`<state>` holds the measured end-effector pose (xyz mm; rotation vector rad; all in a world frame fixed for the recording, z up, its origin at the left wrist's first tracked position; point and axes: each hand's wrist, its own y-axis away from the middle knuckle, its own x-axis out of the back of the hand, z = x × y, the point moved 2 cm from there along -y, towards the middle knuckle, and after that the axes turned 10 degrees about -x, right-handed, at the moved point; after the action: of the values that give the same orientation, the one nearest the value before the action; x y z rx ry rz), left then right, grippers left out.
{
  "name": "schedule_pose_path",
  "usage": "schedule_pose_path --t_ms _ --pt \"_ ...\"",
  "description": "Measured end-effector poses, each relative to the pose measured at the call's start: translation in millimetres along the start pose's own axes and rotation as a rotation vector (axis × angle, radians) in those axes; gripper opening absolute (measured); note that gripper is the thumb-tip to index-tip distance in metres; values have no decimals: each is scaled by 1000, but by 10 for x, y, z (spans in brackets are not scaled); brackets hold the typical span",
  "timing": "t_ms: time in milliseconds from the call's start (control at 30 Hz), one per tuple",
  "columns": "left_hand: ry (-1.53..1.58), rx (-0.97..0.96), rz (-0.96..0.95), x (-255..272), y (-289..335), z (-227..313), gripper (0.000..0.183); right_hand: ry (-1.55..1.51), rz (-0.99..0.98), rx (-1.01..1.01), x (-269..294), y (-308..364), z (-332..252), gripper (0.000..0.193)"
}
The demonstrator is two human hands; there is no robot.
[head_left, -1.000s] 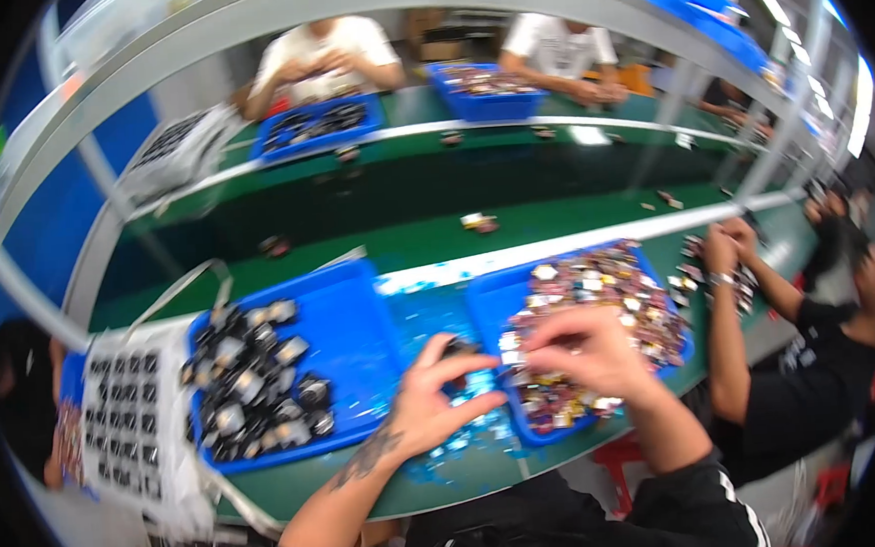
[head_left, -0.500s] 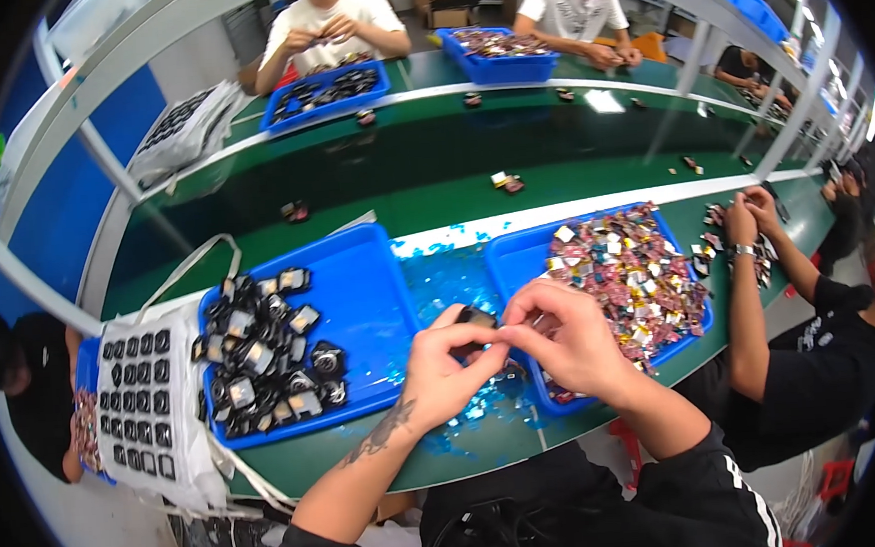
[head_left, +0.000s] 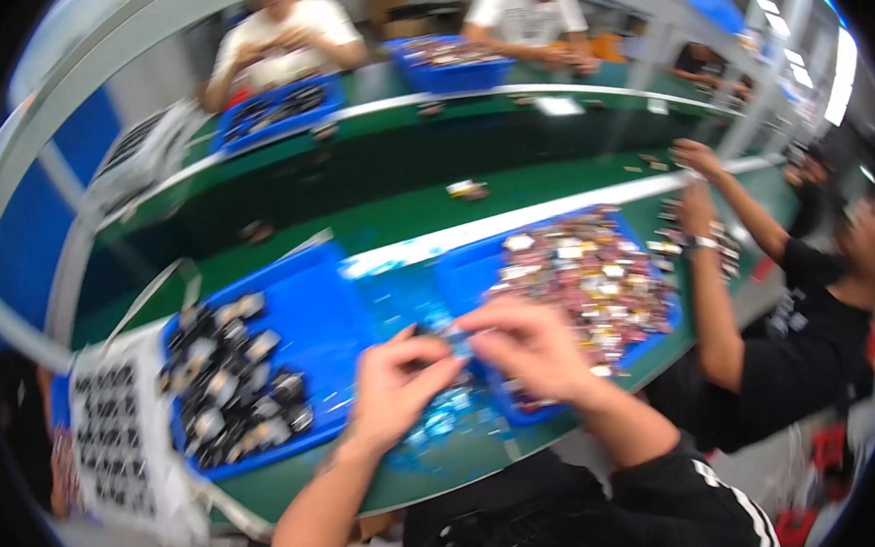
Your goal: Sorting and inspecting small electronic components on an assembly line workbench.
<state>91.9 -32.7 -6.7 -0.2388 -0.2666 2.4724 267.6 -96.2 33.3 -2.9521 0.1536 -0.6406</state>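
Observation:
My left hand point(head_left: 396, 388) is closed in a pinch around a small black part point(head_left: 422, 333), mostly hidden by the fingers. Close to its right, my right hand point(head_left: 532, 346) has thumb and forefinger pressed together. A pale bluish bit shows at those fingertips, too blurred to name. Both hands are above the table between two blue trays. The left tray point(head_left: 335, 325) holds a heap of black square parts point(head_left: 226, 382) along its left side. In the right tray point(head_left: 467, 272) lies a pile of small pink, white and gold circuit pieces point(head_left: 584, 290).
Shiny blue film scraps point(head_left: 446, 413) litter the green table point(head_left: 371, 493). At the left lies a white sheet point(head_left: 154, 471) with rows of black parts. A conveyor belt point(head_left: 354, 223) beyond carries a few pieces. A co-worker's arm point(head_left: 717, 302) reaches in at right; other people sit opposite.
The whole view has shifted, so the trays and table appear further left. My hands have drawn slightly apart at the fingertips. The co-worker at right has raised an arm toward the belt.

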Motion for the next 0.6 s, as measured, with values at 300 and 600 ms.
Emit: schedule_pose_path --t_ms 300,600 --pt "110 -11 189 -1 115 36 39 -450 -39 -112 -118 43 47 11" --pt "190 -67 79 -210 113 -53 55 27 176 104 -199 50 -26 12"
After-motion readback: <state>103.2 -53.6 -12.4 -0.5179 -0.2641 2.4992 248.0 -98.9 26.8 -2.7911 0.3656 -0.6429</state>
